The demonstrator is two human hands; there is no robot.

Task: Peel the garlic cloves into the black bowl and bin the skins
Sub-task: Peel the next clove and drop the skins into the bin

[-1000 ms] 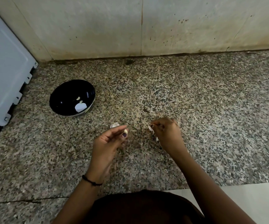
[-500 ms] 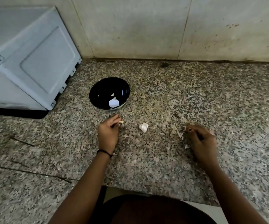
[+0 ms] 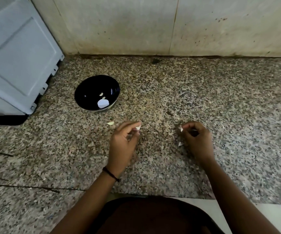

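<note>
The black bowl (image 3: 85, 98) stands on the granite counter at mid-left with two peeled cloves (image 3: 101, 94) inside. One peeled clove (image 3: 110, 123) lies on the counter just in front of the bowl. To its right, my left hand (image 3: 122, 142) pinches a whitish garlic clove (image 3: 138, 127) between thumb and fingertips, right at the counter surface. My right hand (image 3: 198, 141) is curled and pinches a scrap of garlic skin (image 3: 181, 128). More loose skins (image 3: 180, 144) lie on the counter by that hand. No bin is in view.
A pale grey appliance (image 3: 18, 56) stands at the far left, close to the bowl. A stained tiled wall (image 3: 153, 26) closes the back. The counter's front edge (image 3: 153, 195) runs just before my body. Thin dark lines (image 3: 23, 187) mark the counter at lower left.
My left hand let go of the peeled clove on the counter before the bowl, moved right and took hold of the other clove. The right hand stayed among the skins. The camera view shifted slightly.
</note>
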